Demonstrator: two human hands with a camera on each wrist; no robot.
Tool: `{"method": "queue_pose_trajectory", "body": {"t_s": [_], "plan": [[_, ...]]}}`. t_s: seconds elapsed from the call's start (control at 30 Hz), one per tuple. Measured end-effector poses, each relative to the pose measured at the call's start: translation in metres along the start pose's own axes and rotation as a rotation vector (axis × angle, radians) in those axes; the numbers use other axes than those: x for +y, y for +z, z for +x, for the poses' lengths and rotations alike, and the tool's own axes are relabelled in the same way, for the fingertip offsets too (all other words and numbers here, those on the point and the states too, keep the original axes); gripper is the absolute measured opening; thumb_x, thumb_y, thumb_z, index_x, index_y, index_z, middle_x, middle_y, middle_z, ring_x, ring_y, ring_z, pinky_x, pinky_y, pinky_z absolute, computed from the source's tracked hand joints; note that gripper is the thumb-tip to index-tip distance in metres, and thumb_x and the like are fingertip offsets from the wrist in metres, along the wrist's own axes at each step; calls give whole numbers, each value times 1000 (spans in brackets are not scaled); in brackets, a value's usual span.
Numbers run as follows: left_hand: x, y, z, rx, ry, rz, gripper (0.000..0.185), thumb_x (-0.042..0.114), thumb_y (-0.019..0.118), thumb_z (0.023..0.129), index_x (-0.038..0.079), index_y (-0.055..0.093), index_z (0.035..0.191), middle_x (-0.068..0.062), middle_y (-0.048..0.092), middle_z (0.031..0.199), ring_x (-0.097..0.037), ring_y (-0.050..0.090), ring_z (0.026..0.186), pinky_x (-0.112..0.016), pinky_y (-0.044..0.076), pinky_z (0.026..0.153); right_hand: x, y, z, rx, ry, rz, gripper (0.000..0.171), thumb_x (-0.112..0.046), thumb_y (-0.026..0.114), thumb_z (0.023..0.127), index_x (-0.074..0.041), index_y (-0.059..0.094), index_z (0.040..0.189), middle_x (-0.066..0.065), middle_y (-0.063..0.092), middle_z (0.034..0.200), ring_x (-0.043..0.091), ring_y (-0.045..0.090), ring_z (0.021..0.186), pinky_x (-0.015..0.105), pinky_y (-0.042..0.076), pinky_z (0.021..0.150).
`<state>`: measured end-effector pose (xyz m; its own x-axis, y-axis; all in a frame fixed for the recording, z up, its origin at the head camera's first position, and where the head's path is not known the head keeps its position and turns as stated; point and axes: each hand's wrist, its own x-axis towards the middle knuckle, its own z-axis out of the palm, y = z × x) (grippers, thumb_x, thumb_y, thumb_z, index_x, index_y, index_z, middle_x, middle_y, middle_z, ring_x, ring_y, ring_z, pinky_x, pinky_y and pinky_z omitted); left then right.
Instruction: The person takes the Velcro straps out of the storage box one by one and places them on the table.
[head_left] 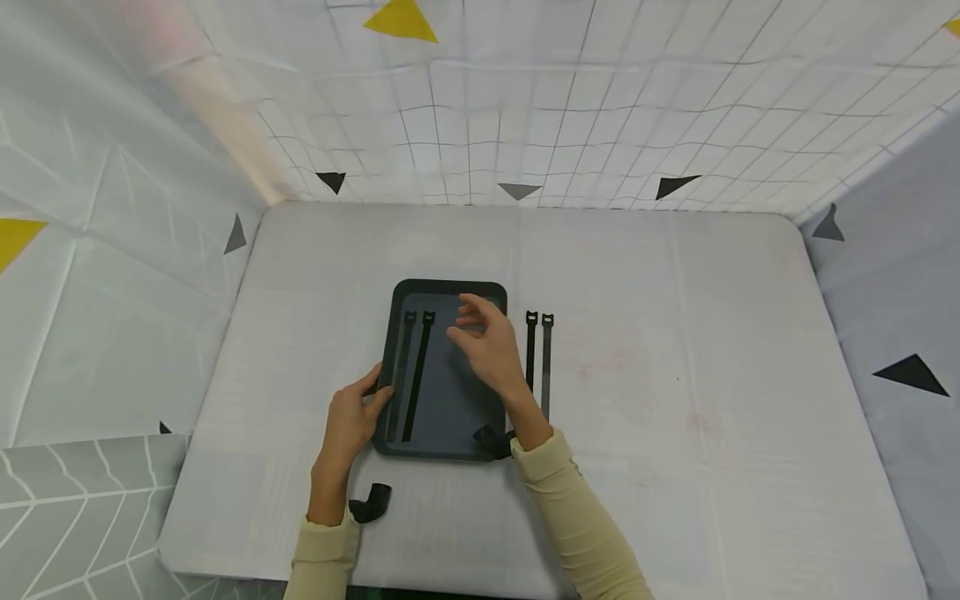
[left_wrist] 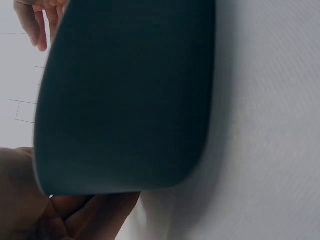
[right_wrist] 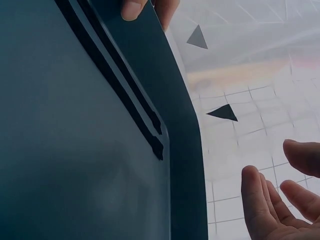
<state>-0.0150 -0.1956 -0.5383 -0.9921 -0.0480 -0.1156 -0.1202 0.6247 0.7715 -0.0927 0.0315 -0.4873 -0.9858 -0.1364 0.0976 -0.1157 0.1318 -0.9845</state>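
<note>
Soft, even, bright light fills the head view, with only faint shadows beneath the hands and a warm pinkish glare streak in the upper left. Straight lines bow toward the frame edges from wide-angle distortion. The left wrist view is dim and blurred, a dark out-of-focus surface filling most of it. The right wrist view is sharper, with hazy glare at the upper right.
</note>
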Motion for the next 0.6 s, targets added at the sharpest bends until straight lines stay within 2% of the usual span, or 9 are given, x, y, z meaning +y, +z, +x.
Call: {"method": "queue_pose_trajectory", "body": {"t_s": [0.6], "plan": [[-1, 0, 0, 6, 2, -8, 49, 15, 68, 95, 2, 54, 141, -23, 62, 125, -40, 58, 117, -54, 45, 98, 9, 12, 6, 10, 47, 1, 50, 5, 69, 89, 4, 53, 136, 29, 53, 115, 34, 61, 104, 35, 54, 86]]}}
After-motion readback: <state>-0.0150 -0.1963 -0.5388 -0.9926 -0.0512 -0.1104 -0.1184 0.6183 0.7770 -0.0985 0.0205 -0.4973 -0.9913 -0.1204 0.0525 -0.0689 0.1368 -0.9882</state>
